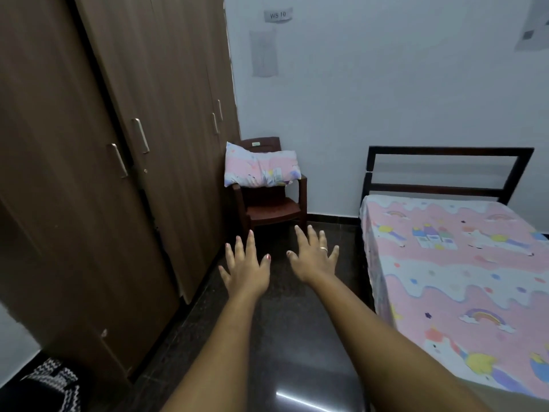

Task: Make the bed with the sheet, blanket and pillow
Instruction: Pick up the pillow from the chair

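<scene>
Beyond both spread, empty hands [279, 263], pillow [261, 168] seemingly rests on chair [274, 208].

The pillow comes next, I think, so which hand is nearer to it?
Left, narrowly. The left hand is below the pillow on the chair; the right hand is lower right. Neither touches it.

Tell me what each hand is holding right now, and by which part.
Nothing is held. The left hand and right hand are both open with fingers spread, stretched toward the pillow on the chair.
</scene>
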